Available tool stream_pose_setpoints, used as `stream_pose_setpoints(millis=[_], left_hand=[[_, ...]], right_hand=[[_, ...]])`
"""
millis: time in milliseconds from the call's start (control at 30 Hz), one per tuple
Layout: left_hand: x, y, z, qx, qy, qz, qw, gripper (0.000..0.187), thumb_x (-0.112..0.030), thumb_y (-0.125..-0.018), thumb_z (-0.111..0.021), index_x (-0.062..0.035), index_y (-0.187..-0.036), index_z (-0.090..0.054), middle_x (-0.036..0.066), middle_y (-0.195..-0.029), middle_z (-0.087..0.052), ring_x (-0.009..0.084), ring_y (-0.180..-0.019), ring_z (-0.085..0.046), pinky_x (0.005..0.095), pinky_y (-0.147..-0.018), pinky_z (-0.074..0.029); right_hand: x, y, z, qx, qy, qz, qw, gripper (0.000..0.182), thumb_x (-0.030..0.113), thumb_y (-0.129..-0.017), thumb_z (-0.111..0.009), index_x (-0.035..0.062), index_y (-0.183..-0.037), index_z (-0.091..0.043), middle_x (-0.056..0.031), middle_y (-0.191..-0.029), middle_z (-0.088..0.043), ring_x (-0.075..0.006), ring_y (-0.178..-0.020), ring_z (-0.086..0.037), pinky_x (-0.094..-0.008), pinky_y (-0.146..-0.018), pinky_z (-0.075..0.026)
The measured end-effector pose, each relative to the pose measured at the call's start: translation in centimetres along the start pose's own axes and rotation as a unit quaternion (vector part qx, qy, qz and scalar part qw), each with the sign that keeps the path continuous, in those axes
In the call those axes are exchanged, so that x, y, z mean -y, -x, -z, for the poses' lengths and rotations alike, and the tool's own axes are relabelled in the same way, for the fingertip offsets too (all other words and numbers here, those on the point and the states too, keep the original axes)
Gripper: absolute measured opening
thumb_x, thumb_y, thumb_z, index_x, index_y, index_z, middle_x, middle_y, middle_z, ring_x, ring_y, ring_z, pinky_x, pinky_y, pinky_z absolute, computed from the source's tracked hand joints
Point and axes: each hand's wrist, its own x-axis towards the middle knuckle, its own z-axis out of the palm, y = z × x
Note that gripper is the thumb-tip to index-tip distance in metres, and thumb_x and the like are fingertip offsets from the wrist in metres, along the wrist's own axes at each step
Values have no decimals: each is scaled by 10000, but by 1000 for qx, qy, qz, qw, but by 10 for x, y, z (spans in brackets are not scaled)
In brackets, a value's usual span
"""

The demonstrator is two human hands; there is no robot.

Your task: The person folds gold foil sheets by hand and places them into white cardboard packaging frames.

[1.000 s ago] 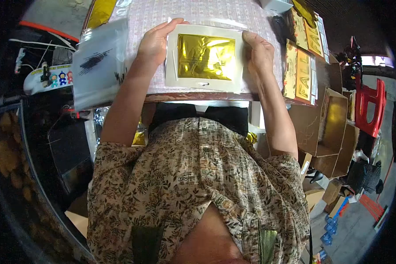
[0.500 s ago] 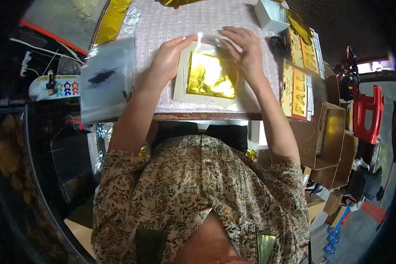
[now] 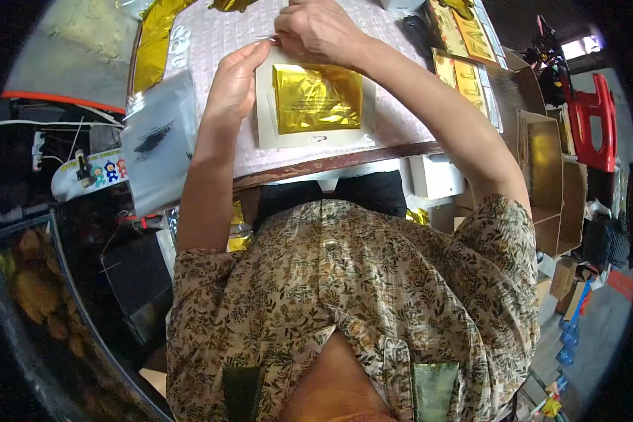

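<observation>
A gold foil packet [image 3: 320,98] on a pale card [image 3: 266,116] lies flat on the table, seemingly inside a clear plastic bag whose edge shows at the lower right. My left hand [image 3: 235,81] is closed at the top left corner, its thumb and fingers pinching the bag's upper edge. Over the top edge, my right hand [image 3: 320,32] is closed, fingertips bent towards the left ones. A thin white bit [image 3: 264,38] shows between the two hands. What my right fingers hold is hidden.
A stack of clear plastic bags [image 3: 158,141] hangs over the table's left edge. Gold foil [image 3: 155,53] and white loops [image 3: 179,46] lie at the far left. Printed FALL boxes [image 3: 464,77] and a black object [image 3: 418,34] lie right; a cardboard box [image 3: 541,162] stands beyond.
My right hand has moved from the packet's right side across to its top left, closing beside my left hand. The view has shifted, and glare on the gold foil has faded.
</observation>
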Motion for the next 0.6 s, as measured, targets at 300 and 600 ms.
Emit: stream_pose_setpoints(millis=[300, 600], left_hand=[[-13, 5, -1, -44, -1, -15, 999, 353, -140, -1033, -536, 107, -1281, -578, 190, -1254, -655, 238, -1167, -629, 344, -1036, -487], [-10, 6, 32, -37, 54, 10, 998, 408, -190, -1040, -532, 87, -1340, -528, 196, -1325, -613, 264, -1229, -592, 383, -1081, -457]], right_hand=[[-51, 3, 28, -58, -263, -520, 811, 111, 96, -830, -671, 14, -827, -746, -160, -741, -720, -256, -727, -714, -373, -634, -560], [-192, 283, 257, -117, -352, -467, 803, 448, 156, -1068, -394, -102, -1434, -408, -209, -1454, -514, -268, -1338, -523, -351, -1141, -417]])
